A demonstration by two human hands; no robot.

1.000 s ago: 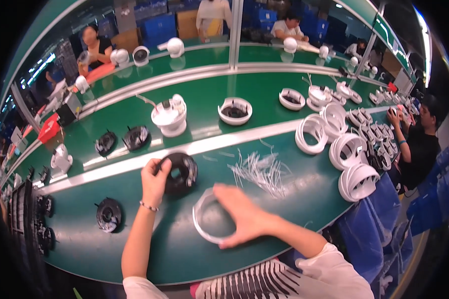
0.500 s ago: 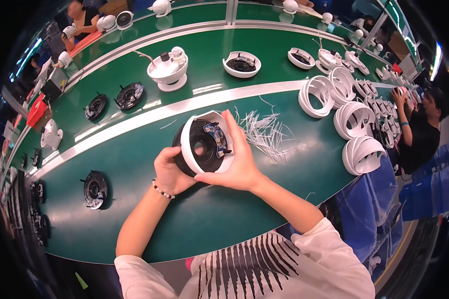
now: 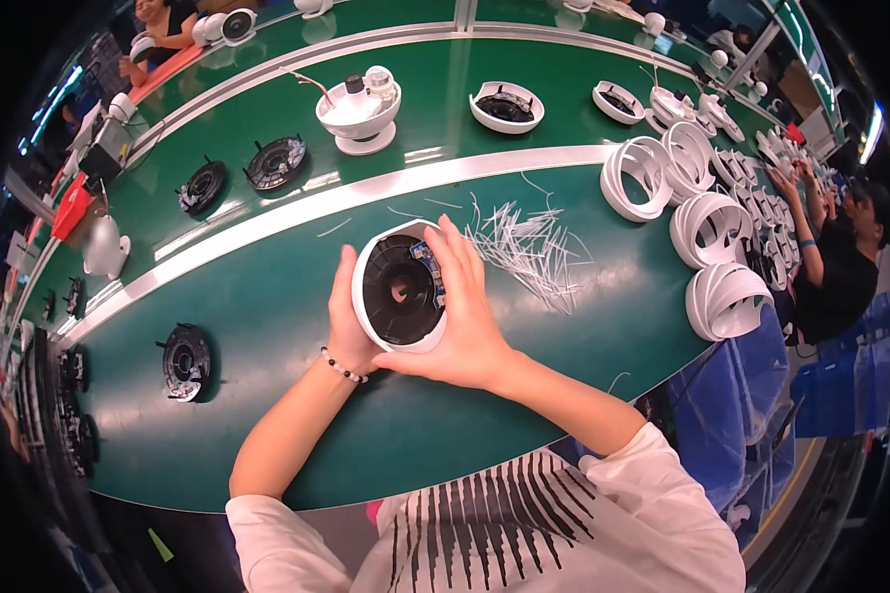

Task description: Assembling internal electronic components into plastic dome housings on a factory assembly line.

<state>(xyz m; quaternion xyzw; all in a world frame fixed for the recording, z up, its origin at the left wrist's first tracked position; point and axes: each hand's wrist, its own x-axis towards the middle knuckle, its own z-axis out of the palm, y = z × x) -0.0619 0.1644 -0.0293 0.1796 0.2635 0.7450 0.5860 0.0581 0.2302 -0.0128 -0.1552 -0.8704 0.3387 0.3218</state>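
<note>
Above the green work table, both my hands close around a white ring-shaped housing (image 3: 368, 314). Inside its rim sits a round black disc part (image 3: 396, 292) with a hole in the middle and a small blue circuit board (image 3: 425, 259) along its right side. My left hand (image 3: 350, 314) cups the left side of the housing, fingers pointing up. On the other side, my right hand (image 3: 460, 321) wraps the right rim and covers part of the board. Another black disc part (image 3: 186, 363) lies on the table to the left.
Loose white strips (image 3: 534, 252) are piled beyond my right hand. White rings (image 3: 727, 301) stand stacked at the right edge. Behind a pale rail, a green surface carries black discs (image 3: 275, 163), a white bowl-shaped assembly (image 3: 359, 111) and white shells (image 3: 506, 107). A co-worker (image 3: 845, 257) is at the right.
The black disc, which stuck out left of the white housing, now sits within its rim, facing up more. My left fingers have straightened along the side. Parts behind the rail have shifted right.
</note>
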